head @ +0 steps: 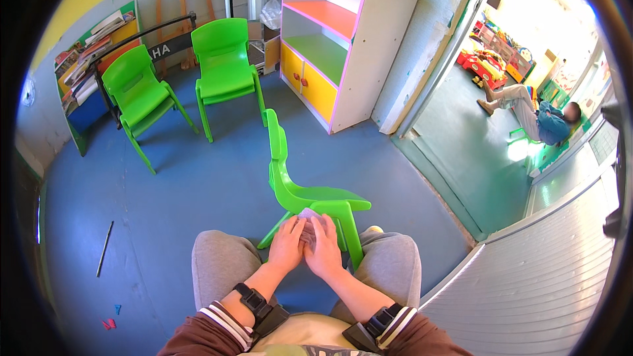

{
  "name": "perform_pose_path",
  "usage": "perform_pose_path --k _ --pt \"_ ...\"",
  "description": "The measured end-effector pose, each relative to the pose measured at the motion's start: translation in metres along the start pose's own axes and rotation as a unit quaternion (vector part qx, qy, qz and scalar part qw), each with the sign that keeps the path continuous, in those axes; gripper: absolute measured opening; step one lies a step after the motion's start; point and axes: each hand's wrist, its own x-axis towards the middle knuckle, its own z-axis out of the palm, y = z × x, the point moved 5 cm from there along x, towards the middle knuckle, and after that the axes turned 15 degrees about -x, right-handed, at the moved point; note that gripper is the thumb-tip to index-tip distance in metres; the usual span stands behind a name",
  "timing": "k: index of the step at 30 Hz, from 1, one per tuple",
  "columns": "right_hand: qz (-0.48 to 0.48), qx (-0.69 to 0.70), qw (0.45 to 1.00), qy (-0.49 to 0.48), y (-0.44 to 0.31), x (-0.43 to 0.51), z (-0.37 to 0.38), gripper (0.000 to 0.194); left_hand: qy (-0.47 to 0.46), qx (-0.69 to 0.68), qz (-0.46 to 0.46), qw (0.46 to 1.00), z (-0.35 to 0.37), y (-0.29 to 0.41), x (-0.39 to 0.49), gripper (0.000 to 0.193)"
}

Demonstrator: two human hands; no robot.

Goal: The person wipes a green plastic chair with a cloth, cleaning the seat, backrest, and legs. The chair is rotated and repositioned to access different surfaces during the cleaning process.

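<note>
Both my hands meet between my knees around a crumpled pinkish-grey cloth (308, 228). My left hand (287, 242) presses on it from the left, and my right hand (322, 248) grips its other side. Part of the cloth pokes out beyond my fingertips; my palms hide the rest. Just past them stands a green plastic child's chair (309, 197), turned side-on with its backrest to the left. The cloth overlaps the near edge of the chair in view, and I cannot tell whether they touch.
More green chairs (225, 69) stand ahead, beside a bookrack (94, 64). A shelf cabinet (341, 49) is against the wall. Right, a doorway shows a seated person (551, 121). On the blue floor (198, 183) lie a thin dark stick (105, 248) and small plastic letters (110, 325).
</note>
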Motion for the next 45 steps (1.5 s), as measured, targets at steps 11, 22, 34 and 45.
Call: perform_pose_path --k 11,22,34,45 --pt "-0.156 -0.056 0.977 -0.136 -0.015 -0.029 0.031 0.047 -0.197 0.093 -0.156 0.963 -0.013 -0.010 -0.026 0.042" --pt "-0.179 -0.115 0.971 -0.107 -0.011 -0.006 0.026 0.044 -0.109 0.032 -0.136 0.984 -0.010 -0.026 -0.020 0.052" --pt "0.057 0.119 0.983 0.129 0.056 0.068 -0.038 0.009 -0.011 -0.159 -0.002 0.987 -0.013 0.030 0.043 0.038" --pt "-0.039 -0.127 0.980 0.149 0.037 0.059 -0.035 0.026 -0.054 0.132 0.018 0.990 0.012 0.001 0.051 0.050"
